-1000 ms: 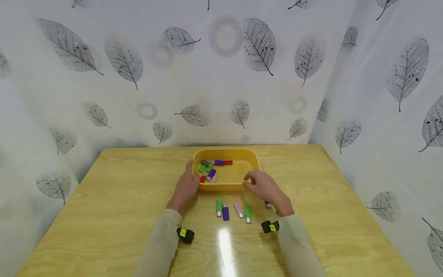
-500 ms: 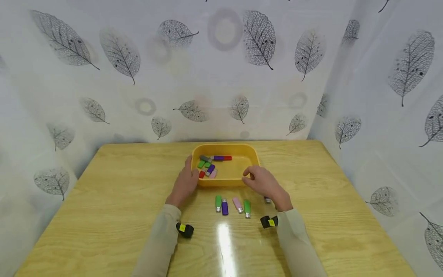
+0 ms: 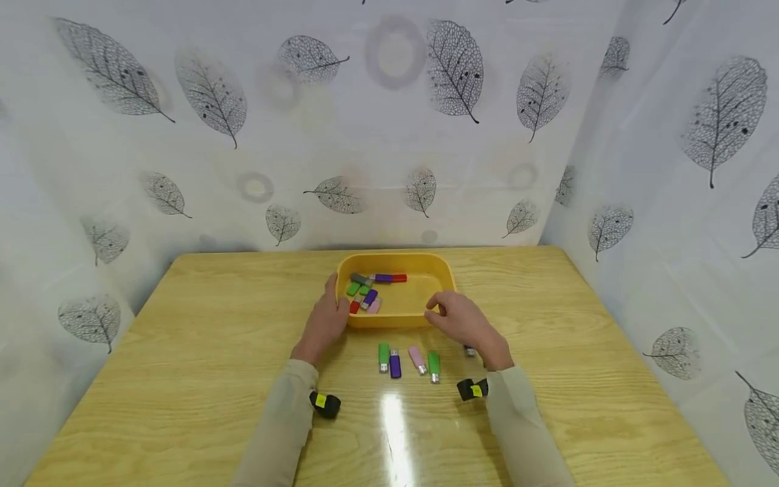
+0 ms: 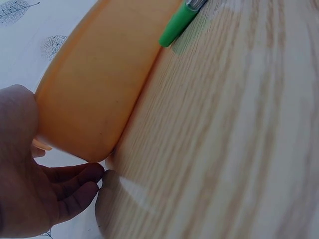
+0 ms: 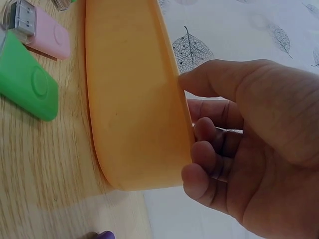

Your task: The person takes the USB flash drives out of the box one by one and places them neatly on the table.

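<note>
A yellow plastic tray point(image 3: 420, 321) stands near the table's back edge, with several USB flash drives in its left part. My left hand point(image 3: 324, 323) holds the tray's left end, thumb at the near left corner and fingers along the outer wall. In the left wrist view, the lower fingertips point(image 4: 92, 172) are at the tray's bottom corner. My right hand point(image 3: 464, 319) pinches the rim near the right front corner. Its thumb point(image 5: 209, 78) touches the rim in the right wrist view, the index finger partly hidden behind it; the other fingers are curled.
In front of the tray lie a green drive point(image 3: 383, 358), a purple drive point(image 3: 395, 365), a pink drive point(image 3: 416, 358) and another green drive point(image 3: 433, 364). One more drive point(image 3: 469, 351) is partly hidden by the right wrist. A leaf-patterned curtain point(image 3: 377, 135) hangs behind the table.
The head view has tilted slightly, so the scene sits a little higher in the frame. Both hands, the tray and the flash drives keep their places on the table.
</note>
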`<state>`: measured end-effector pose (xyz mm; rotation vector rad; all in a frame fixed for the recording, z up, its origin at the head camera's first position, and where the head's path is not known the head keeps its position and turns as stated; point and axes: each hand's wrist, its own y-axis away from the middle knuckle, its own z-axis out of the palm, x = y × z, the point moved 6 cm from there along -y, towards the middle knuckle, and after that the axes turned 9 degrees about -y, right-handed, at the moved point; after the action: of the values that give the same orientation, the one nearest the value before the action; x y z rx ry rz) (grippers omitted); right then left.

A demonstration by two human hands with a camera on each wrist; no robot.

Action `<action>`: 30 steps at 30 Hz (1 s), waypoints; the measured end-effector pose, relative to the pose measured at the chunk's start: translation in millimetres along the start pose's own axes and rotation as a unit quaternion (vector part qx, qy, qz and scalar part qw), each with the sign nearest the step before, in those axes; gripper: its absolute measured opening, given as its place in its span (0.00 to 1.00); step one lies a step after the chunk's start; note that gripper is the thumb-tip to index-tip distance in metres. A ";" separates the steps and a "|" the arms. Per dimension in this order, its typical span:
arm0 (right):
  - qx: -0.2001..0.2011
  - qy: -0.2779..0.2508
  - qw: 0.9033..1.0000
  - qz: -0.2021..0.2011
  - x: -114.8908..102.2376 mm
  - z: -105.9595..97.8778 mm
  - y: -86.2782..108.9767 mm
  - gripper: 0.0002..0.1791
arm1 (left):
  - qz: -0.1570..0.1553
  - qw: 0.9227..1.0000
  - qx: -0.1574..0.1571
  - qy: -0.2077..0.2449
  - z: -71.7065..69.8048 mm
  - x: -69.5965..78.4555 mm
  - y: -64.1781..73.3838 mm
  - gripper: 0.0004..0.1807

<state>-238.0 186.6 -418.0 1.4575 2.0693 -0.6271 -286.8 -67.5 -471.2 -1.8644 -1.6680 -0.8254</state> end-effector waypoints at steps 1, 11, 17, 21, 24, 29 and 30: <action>0.000 0.000 1.000 0.000 -0.1 0.5 -0.2 0.13 | 0.000 1.000 0.000 0.000 0.1 -0.4 0.0 0.37; -0.016 0.028 0.999 0.004 -5.9 -1.7 -7.3 0.14 | 0.005 1.000 0.000 0.000 0.7 -2.0 -2.1 0.37; -0.033 0.056 0.998 -0.005 -18.9 -2.7 -17.2 0.15 | 0.003 1.000 0.003 0.003 -0.4 -1.9 -2.3 0.37; -0.056 0.073 0.996 -0.008 -25.0 4.3 -28.0 0.15 | 0.003 1.000 -0.001 0.002 0.6 -0.3 -2.8 0.37; -0.074 0.088 0.993 -0.028 -30.2 13.8 -39.1 0.14 | 0.006 1.000 0.002 -0.002 0.1 0.7 -2.8 0.37; -0.091 0.130 0.985 -0.063 -38.2 28.2 -59.2 0.14 | 0.009 1.000 0.004 -0.003 -0.5 0.4 -1.9 0.37; -0.096 0.136 0.984 -0.061 -39.0 30.2 -62.5 0.15 | 0.009 1.000 0.002 -0.003 -0.2 0.5 -1.5 0.37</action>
<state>-281.7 120.5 -410.8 1.3763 2.3677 -0.2752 -288.4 -67.2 -470.7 -1.8782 -1.6533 -0.8091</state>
